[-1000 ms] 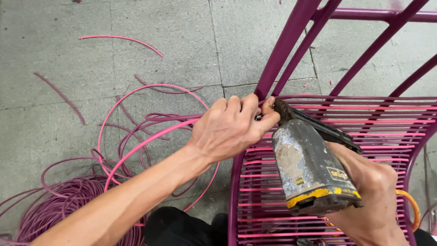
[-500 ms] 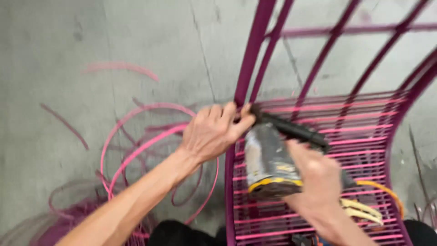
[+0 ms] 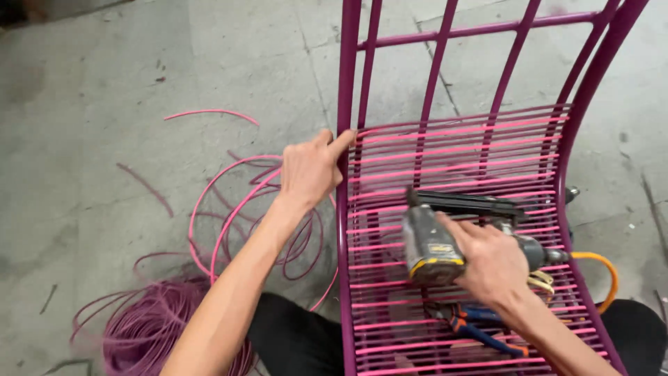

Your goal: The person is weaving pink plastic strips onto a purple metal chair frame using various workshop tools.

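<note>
Mid-frame, our left hand (image 3: pixel 309 169) rests open-fingered on the chair frame (image 3: pixel 346 83); our right hand (image 3: pixel 490 264) grips the nailer (image 3: pixel 435 240) over the cords (image 3: pixel 459 150). Seat woven, backrest bare, coil (image 3: pixel 149 327) lower left.

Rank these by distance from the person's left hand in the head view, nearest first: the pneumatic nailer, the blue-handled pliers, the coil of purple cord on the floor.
From the left hand, at the frame's left bar:
1. Pneumatic nailer, to its right on the woven seat, under the right hand.
2. Coil of purple cord, lower left on the floor.
3. Blue-handled pliers, lower right on the seat.
The last two are close.
</note>
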